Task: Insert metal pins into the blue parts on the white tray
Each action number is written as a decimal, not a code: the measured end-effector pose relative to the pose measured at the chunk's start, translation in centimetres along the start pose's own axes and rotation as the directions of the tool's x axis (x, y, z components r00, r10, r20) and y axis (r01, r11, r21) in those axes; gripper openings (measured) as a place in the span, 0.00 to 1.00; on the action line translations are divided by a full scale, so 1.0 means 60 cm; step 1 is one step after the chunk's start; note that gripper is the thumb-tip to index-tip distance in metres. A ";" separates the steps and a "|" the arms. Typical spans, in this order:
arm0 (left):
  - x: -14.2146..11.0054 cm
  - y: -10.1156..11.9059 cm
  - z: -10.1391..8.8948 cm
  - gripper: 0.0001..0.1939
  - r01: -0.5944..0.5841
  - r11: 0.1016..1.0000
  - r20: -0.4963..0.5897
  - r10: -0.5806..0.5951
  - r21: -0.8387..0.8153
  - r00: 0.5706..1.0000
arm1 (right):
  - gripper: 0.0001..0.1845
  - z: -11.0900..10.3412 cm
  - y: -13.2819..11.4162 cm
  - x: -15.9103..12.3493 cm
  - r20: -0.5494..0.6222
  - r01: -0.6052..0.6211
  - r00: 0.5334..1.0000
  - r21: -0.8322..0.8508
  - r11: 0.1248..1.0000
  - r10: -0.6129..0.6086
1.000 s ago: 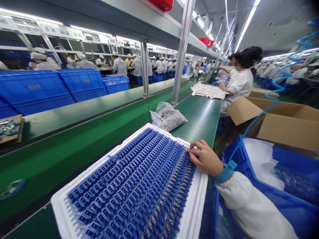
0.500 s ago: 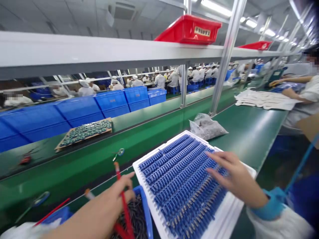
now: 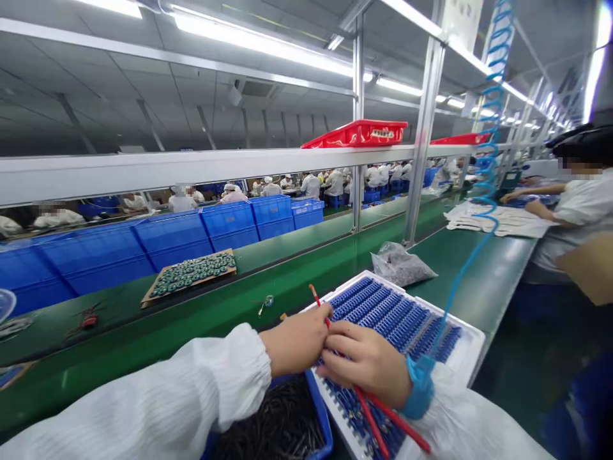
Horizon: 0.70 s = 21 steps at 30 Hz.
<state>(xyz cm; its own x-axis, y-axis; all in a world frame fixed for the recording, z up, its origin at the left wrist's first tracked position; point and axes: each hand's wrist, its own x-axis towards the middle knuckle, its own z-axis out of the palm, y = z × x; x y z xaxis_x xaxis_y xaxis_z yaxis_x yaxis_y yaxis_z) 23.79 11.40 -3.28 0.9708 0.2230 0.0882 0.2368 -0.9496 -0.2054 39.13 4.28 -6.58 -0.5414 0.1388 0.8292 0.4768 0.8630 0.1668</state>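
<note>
My left hand (image 3: 297, 348) and my right hand (image 3: 364, 364) meet above a white tray (image 3: 462, 335) of rows of blue connectors (image 3: 393, 316). Both hands grip thin red wires (image 3: 371, 415), whose tips stick out past my left fingers and whose lower ends run down over the tray. A blue wrist strap (image 3: 420, 390) circles my right wrist, with a coiled blue cord (image 3: 488, 179) rising from it. Below my left forearm sits a blue bin (image 3: 318, 409) of black wires (image 3: 272, 428).
A clear bag of metal parts (image 3: 400, 263) lies on the green bench (image 3: 479, 268). Behind stands a board of green round parts (image 3: 189, 275), before blue crates (image 3: 172, 236). Red trays (image 3: 354, 134) sit on the shelf. A co-worker (image 3: 575, 198) works at right beside white sheets (image 3: 498, 220).
The view has swung left and up. My right hand has left the blue connectors and joined my left hand on the red wires, and both hands are now together over the tray's near part.
</note>
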 end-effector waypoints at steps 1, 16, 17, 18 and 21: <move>0.007 -0.010 -0.007 0.05 0.014 1.000 -0.018 -0.014 0.016 1.000 | 0.25 0.002 0.011 0.003 -0.016 0.013 1.000 -0.003 1.000 -0.013; 0.015 -0.305 0.105 0.16 0.603 0.779 0.048 -0.605 -0.170 0.795 | 0.08 -0.077 0.049 -0.020 -0.323 -0.240 0.915 0.047 0.970 0.242; 0.015 -0.313 0.132 0.16 0.619 0.762 0.104 -0.611 -0.189 0.784 | 0.08 -0.085 0.039 -0.032 -0.327 -0.272 0.905 0.053 0.961 0.274; 0.014 -0.318 0.156 0.17 0.635 0.744 0.154 -0.616 -0.210 0.773 | 0.07 -0.094 0.028 -0.045 -0.330 -0.302 0.895 0.046 0.952 0.300; 0.014 -0.328 0.205 0.17 0.675 0.681 0.256 -0.624 -0.285 0.738 | 0.10 -0.122 -0.005 -0.087 -0.368 -0.427 0.836 0.027 0.904 0.406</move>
<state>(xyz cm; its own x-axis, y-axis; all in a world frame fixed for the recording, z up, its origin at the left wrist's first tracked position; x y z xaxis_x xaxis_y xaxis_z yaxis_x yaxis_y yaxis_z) 20.44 32.99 -11.14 0.5786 0.8137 -0.0561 0.8053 -0.5591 0.1972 46.90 -0.29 -7.07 -0.0042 0.2874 0.9578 0.6434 0.7340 -0.2174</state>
